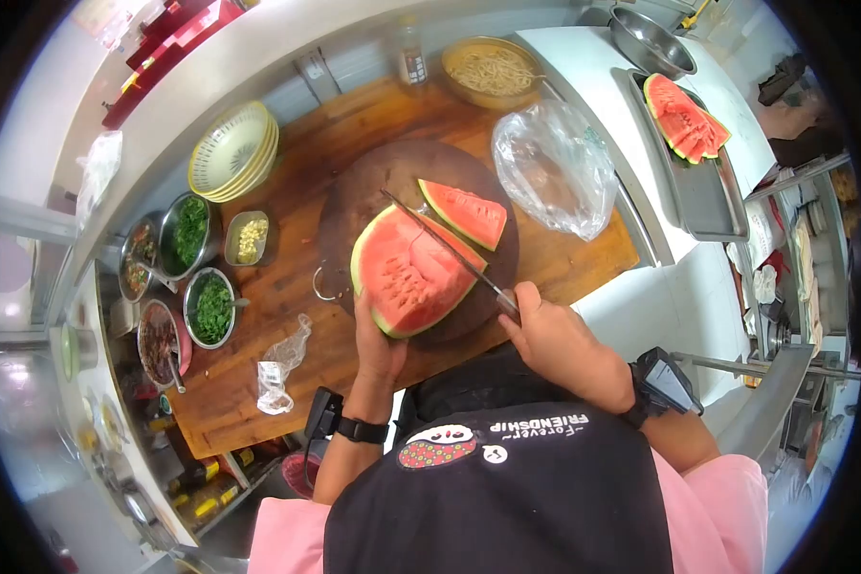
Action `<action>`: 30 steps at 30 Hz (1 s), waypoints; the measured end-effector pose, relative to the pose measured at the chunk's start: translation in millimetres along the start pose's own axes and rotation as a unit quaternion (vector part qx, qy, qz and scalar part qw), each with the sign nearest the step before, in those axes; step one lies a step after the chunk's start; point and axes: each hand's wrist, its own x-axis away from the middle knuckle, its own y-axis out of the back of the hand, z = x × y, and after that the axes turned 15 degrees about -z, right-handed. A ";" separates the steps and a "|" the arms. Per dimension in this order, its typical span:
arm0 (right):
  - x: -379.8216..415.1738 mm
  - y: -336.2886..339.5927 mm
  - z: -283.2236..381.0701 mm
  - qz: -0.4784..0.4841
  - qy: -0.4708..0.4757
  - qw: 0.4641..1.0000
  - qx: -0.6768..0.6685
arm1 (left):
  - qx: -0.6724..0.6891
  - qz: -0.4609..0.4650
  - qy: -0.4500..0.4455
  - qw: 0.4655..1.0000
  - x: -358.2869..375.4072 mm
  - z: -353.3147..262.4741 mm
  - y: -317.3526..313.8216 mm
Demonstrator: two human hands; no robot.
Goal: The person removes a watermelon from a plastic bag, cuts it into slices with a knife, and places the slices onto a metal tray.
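A large watermelon piece [413, 279] lies with its red flesh up on the round dark cutting board [354, 172]. My left hand [379, 342] grips its rind at the lower left edge, thumb along the side. In my right hand [555, 337] is the handle of a knife [454, 251], its blade slanting across the upper right edge of the melon. Just beyond the blade rests a smaller watermelon slice [466, 212], separated from the big piece by a narrow gap.
Left on the wooden table [230, 421] stand stacked bowls [230, 153], chopped greens [189, 230] and a small dish of chopped garlic [251, 239]. A clear plastic bag [557, 170] lies right of the board. Cut watermelon [684, 120] sits on a dark tray [708, 206].
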 end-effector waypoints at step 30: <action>-59.3 -63.2 -21.8 0.101 -0.038 0.994 -0.001 | 0.005 -0.019 -0.017 1.000 -8.5 3.9 11.0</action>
